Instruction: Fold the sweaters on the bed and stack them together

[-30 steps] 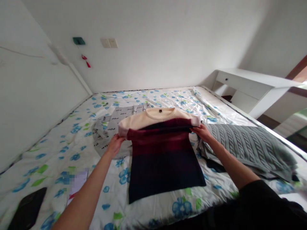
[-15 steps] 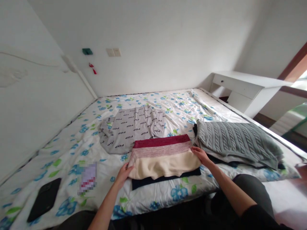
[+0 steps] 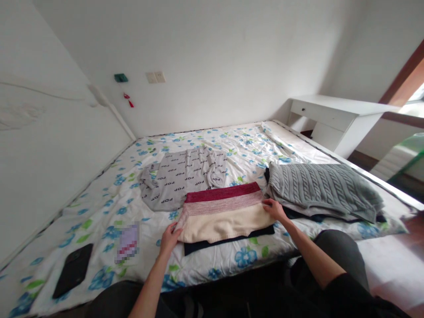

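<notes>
A striped sweater [image 3: 225, 212] in cream, pink, maroon and navy lies folded in half on the floral bed sheet [image 3: 251, 145]. My left hand [image 3: 169, 237] grips its left edge near the cream part. At the right edge my right hand [image 3: 275, 209] holds the fold, fingers curled on the fabric. The navy hem shows beneath the cream layer at the near side.
A grey garment printed with "POP" [image 3: 185, 176] lies spread behind the sweater. A grey cable-knit sweater [image 3: 321, 190] sits on dark clothes to the right. A black phone [image 3: 73, 270] and a small card [image 3: 127, 243] lie at the near left. A white desk [image 3: 338, 117] stands far right.
The sweater's upper half, held up by both hands a second ago, has been brought down toward me over the lower half. Since half a second ago both hands stay at its edges.
</notes>
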Demonstrator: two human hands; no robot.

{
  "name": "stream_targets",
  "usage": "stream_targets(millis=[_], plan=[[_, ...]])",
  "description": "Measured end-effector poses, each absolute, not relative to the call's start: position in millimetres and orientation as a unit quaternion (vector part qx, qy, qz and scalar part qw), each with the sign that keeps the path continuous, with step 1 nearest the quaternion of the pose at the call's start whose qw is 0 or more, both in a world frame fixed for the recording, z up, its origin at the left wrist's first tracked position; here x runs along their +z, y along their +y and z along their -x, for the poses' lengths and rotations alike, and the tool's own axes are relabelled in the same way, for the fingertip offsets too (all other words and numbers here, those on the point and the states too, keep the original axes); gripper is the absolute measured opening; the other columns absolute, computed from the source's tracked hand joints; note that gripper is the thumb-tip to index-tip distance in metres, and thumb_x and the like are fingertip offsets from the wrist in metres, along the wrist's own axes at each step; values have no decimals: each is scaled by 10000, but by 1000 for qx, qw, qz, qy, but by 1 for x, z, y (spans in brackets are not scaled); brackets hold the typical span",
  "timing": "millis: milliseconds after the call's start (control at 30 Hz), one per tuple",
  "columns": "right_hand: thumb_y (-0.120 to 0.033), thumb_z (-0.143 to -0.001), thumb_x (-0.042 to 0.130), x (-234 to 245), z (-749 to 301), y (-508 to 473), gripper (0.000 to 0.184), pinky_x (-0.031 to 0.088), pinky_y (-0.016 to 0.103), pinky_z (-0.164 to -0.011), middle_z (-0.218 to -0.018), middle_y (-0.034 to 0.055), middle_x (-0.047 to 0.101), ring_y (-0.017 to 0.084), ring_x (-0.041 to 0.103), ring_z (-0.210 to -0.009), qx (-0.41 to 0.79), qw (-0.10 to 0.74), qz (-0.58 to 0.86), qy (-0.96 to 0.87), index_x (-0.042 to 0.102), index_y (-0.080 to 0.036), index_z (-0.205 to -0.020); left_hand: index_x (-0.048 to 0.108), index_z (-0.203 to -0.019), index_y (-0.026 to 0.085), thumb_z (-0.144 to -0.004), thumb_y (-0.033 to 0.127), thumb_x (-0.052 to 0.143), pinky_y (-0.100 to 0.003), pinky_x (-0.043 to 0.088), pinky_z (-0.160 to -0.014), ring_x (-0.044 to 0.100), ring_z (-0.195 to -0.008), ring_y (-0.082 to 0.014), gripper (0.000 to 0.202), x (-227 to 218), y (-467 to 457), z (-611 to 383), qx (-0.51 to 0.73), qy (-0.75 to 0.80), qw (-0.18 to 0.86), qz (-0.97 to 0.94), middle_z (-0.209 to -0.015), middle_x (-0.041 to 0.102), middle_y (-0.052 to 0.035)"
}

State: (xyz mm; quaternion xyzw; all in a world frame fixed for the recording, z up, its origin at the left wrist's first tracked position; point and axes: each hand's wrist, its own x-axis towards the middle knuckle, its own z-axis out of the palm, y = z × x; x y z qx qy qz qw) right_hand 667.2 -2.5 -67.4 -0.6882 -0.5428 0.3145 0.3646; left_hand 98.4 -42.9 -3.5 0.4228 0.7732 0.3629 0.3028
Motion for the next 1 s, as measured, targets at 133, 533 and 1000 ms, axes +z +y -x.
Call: stream_targets(millis=[133,533,1000], plan=[[-163,-841,650,-43,-647,-23,373,512,427,-1123,-1232,111,786,274,721,-1162,192,343,652,-648,810,-198,-1175,764,-1352,199,-827,111,670,-510,456,-1270,631,-1410,-356,541,-1,-66,-122,306,694,102,-644,-1413,727,-158],[-144,-794,778,-41,-561,-79,292,516,354,-1021,-1139,70,794,257,693,-1079,297,250,475,-790,874,-230,-1056,863,-1162,279,-873,138,688,-534,485,-1211,642,-1351,-310,366,-14,-92,-204,176,523,194,-811,-1395,766,-86],[-201,-822,805,-30,-579,-71,240,535,315,-963,-1090,85,838,260,749,-1040,335,176,498,-780,882,-190,-1049,857,-951,244,-906,250,695,-357,512,-949,719,-1029,-251,168,4,-94,-193,118,510,256,-812,-1011,799,-64]])
